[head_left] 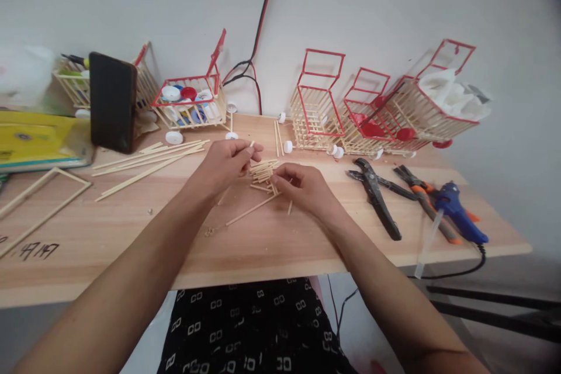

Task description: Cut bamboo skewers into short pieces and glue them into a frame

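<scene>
My left hand (232, 158) pinches a short wooden stick (252, 144), whose pale end shows between thumb and forefinger. Below that hand, part of another thin stick lies on the wooden table (280, 245). A small pile of short wooden sticks (262, 171) lies between my hands. At the pile's right edge my right hand (304, 186) has thumb and fingertips closed on a short stick (274, 188), partly hidden by the fingers. One longer stick (252, 210) slants across the table in front of the pile.
Small stick-built carts with red rims (318, 111) line the wall; one cart (188, 105) holds bottle caps. A phone (113, 102) stands at left near long sticks (149, 160) and a stick frame (56, 210). Locking pliers (379, 201), orange-handled pliers (432, 207) and a blue glue gun (460, 213) lie right.
</scene>
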Demonstrator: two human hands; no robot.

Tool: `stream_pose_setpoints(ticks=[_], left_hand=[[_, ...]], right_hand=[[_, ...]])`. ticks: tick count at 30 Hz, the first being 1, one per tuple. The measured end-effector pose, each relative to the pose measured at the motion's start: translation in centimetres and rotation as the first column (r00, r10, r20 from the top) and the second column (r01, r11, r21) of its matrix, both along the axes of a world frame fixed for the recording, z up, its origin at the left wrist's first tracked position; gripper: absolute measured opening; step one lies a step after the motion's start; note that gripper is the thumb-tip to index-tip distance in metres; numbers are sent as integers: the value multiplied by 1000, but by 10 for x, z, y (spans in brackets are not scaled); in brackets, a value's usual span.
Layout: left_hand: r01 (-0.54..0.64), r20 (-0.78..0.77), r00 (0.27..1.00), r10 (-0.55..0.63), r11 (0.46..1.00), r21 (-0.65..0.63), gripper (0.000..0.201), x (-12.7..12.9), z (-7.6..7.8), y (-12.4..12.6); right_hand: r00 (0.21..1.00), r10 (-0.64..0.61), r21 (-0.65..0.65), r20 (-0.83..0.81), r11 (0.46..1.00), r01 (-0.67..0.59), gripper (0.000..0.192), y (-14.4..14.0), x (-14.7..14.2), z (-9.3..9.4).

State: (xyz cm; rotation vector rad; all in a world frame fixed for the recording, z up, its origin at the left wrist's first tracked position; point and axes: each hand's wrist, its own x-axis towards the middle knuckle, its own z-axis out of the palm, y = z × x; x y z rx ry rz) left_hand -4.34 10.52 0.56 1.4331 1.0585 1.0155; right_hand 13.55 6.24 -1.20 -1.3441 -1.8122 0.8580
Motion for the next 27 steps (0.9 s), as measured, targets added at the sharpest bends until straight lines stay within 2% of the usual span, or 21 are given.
stream_pose_setpoints(ticks=[6, 10, 15, 18, 21, 24, 27], left_hand=[[81, -179, 981, -68, 995, 66, 21, -2, -8, 4], [72, -180, 982, -62, 996, 48, 20, -3, -10, 5], [106, -121, 987, -104, 994, 10, 19, -2, -4, 3], [146, -5, 989, -147, 988, -52, 20, 1, -3, 0], [150, 78, 987, -142, 982, -116, 15, 3, -4, -2], [140, 67, 989, -133, 984, -112, 10, 4, -5, -1], [179, 47, 984, -175, 978, -105, 12, 3, -4, -1]], right_hand=[[983, 39, 91, 182, 994, -56, 13, -3, -6, -2], [977, 22, 97, 213, 994, -43, 14, -1, -4, -3], [996, -25, 94, 91, 995, 16, 16, 0, -1, -6], [1000, -24, 68, -10, 997, 25, 19, 0, 1, -7], [999, -24, 51, -32, 998, 25, 17, 1, 2, -7], [999, -31, 47, -28, 998, 32, 16, 2, 2, -7], [998, -42, 33, -39, 999, 43, 17, 3, 3, -8]])
